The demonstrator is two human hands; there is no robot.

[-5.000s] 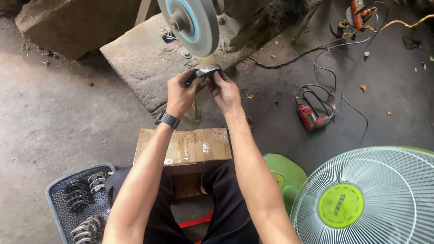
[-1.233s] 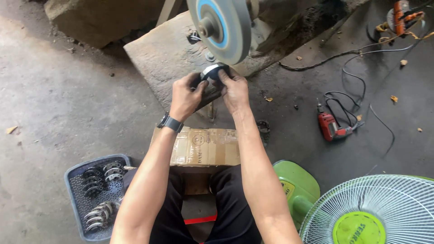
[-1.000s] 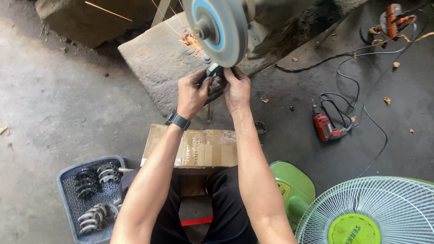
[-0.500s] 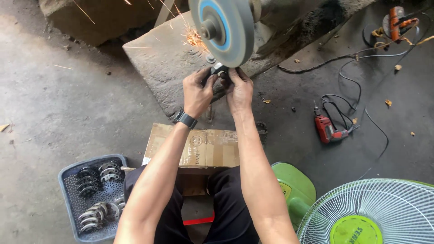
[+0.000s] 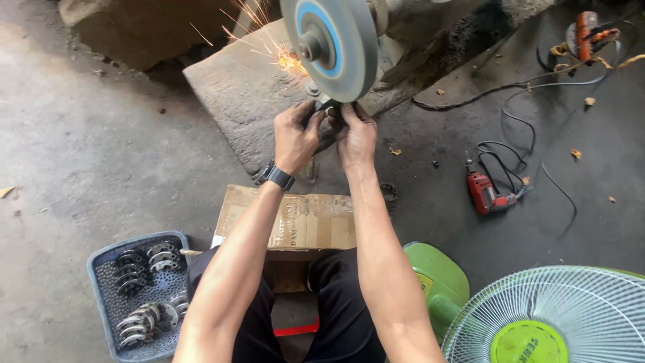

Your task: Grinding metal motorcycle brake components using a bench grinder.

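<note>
My left hand point(image 5: 295, 134) and my right hand point(image 5: 356, 134) together grip a small dark metal part point(image 5: 325, 105) and press it up against the lower rim of a grey grinding wheel point(image 5: 332, 44) with a blue centre. Orange sparks point(image 5: 279, 57) fly off to the upper left of the wheel. A black watch point(image 5: 278, 177) sits on my left wrist. Most of the part is hidden by my fingers.
A flattened cardboard box point(image 5: 289, 218) lies under my forearms. A blue basket point(image 5: 101, 296) of curved metal half-rings stands at lower left. A green fan point(image 5: 551, 316) is at lower right, a red power drill point(image 5: 485, 193) and cables to the right, a stone slab point(image 5: 235, 94) under the grinder.
Both hands have lifted the part up to the wheel's rim. Sparks began about a second ago and now spray wider to the upper left.
</note>
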